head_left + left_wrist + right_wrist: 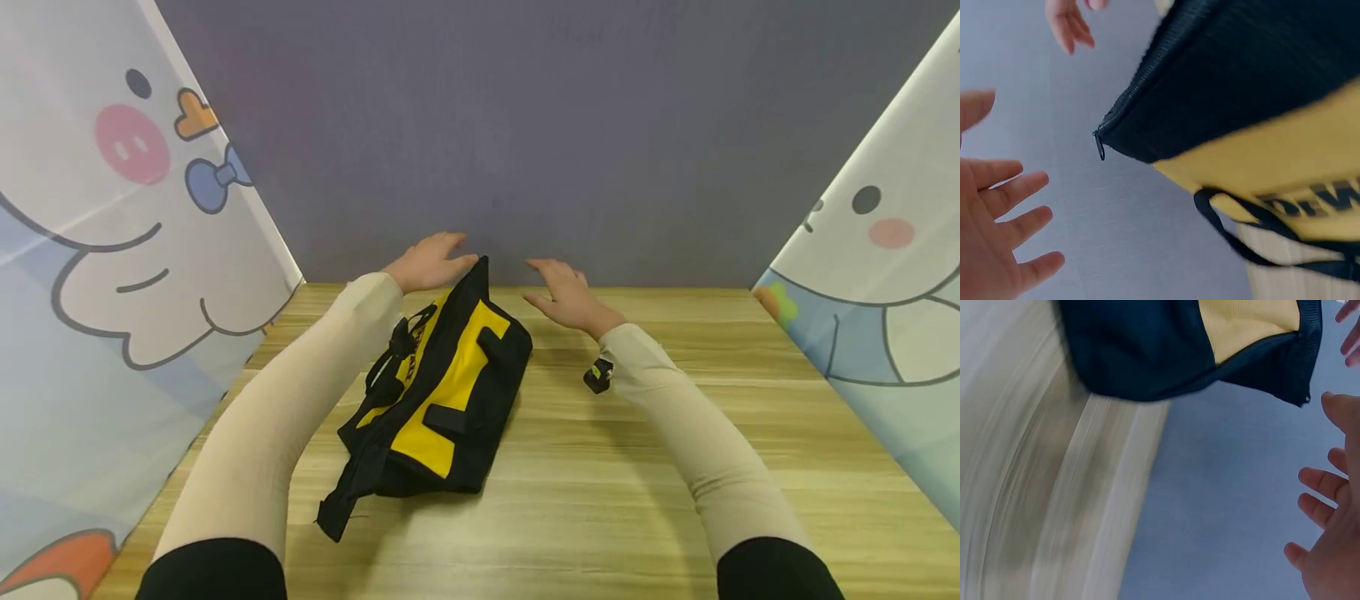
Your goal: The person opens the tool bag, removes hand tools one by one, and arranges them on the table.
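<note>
Bag (459, 375) sits on the wood-grain table (600, 517) in the head view, left hand (429, 262) beside its far corner, right hand (572, 298) farther off; both are released. Left wrist view: zipper pull (1100, 147) hangs at the bag's corner. Right wrist view: fingers (1322, 482) extend, apart from the bag.

A black and yellow bag (454, 387) with black straps (448, 419) sits on the table (600, 508), left of its middle, zip (1149, 72) slanting toward the table's far edge
</note>
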{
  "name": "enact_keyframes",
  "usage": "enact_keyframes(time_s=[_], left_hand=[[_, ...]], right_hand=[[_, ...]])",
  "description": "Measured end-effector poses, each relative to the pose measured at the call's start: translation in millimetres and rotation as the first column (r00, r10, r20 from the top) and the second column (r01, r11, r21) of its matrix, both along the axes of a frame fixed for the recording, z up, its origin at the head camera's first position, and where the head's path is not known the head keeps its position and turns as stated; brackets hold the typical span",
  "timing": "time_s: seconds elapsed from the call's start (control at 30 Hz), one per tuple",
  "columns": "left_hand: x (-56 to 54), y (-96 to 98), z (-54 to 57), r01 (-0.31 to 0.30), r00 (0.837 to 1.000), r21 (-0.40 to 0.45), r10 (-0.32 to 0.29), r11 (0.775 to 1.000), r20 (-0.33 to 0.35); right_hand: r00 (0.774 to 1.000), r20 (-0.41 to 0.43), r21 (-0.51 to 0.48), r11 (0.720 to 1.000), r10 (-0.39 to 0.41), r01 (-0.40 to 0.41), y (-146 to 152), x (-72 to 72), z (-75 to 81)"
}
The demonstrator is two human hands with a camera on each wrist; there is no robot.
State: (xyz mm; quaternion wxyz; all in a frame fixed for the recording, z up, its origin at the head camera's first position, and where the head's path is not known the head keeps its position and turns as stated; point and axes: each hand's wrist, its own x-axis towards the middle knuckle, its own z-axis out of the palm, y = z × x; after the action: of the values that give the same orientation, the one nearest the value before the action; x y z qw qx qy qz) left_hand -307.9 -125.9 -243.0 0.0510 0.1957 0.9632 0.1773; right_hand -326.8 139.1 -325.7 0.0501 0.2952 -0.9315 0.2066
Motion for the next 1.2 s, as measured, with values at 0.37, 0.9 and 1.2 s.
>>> enact_keyframes(time_s=[0.37,0.9,1.2], left_hand=[[-29.4,14.1,-17.7,-0.092,0.995,0.157,0.083,0.983,0.058],[-53.2,18.2,-19.1,-0.152,0.970,0.106,0.128,0.983,0.208],[-55.4,30.3,-19.2,-0.231,0.966,0.116,0.213,0.966,0.148]], right_hand=[[0.986,0.169,-0.161,0.986,-0.019,0.047,-41.9,-27.7,-9.7],[0.931,0.365,-0.461,0.863,-0.028,0.207,-70.5,-40.3,-21.0],[0.898,0.441,-0.560,0.781,-0.001,0.276,-76.5,-45.0,-24.3]])
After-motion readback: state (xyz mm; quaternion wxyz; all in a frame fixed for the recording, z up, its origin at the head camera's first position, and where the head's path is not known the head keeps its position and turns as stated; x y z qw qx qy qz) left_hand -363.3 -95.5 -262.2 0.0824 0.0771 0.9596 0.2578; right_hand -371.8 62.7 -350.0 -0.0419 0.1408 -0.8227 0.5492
